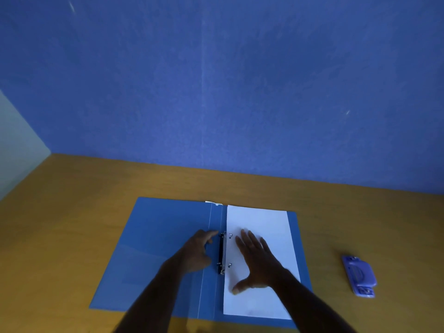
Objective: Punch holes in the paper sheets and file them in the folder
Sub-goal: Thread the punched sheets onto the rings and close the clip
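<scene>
Progress: we judge the punching done; the paper sheets (260,258) lie on the right half of the open folder (158,248), their left edge threaded over the two metal prongs (230,249), which stand up through the paper.
Left to do: by our reading, close the clip mechanism (221,252) over the prongs, then shut the cover. We cannot tell whether more sheets wait out of view.
Right hand (255,260): flat on the sheets, fingers straight and spread wide, thumb out, pressing the paper down just beside the prongs.
Left hand (197,252): on the inner left cover, fingers loosely curled toward the clip; whether they touch it we cannot tell.
Hole punch (359,276): lilac, lying on the table well to the right of the folder, untouched.
Surface: wooden table (72,212), yellowish brown.
Room: blue textured wall (216,80) close behind; a paler panel at far left. Light is dim.
</scene>
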Demonstrator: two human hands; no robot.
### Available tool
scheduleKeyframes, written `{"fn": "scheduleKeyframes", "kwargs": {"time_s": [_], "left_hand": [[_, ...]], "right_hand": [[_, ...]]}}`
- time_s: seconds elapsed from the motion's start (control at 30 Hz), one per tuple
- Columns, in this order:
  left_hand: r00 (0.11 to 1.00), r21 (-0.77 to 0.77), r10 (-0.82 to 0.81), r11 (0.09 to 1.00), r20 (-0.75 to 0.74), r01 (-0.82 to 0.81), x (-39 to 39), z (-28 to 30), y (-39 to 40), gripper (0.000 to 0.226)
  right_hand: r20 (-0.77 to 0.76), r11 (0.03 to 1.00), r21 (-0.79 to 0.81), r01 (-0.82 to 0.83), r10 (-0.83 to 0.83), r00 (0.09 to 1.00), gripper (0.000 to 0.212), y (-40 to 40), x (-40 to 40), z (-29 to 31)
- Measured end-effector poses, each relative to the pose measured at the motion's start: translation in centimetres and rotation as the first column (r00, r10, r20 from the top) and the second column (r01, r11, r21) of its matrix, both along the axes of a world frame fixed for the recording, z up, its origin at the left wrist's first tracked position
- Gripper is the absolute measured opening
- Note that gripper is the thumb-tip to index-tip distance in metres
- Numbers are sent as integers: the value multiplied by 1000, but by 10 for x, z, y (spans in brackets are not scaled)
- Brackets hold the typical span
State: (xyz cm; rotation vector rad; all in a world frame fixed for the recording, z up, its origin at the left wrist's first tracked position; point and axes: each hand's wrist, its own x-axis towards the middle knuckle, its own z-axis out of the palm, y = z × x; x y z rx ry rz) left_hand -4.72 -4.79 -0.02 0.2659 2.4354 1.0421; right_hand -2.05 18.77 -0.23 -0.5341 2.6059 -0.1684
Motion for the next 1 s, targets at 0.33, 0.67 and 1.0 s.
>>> {"fn": "scheduleKeyframes", "kwargs": {"time_s": [0.33, 0.67, 1.0], "left_hand": [[997, -17, -60, 998, 43, 60, -5, 6, 2, 116], [999, 0, -18, 1000, 28, 18, -7, -1, 3, 113], [1000, -62, -22, 998, -5, 22, -9, -2, 8, 110]], "right_hand": [[8, 997, -48, 60, -60, 998, 152, -4, 0, 4], [47, 972, -165, 164, -159, 986, 106, -10, -6, 11], [33, 970, -160, 181, -178, 984, 95, -13, -9, 12]]}}
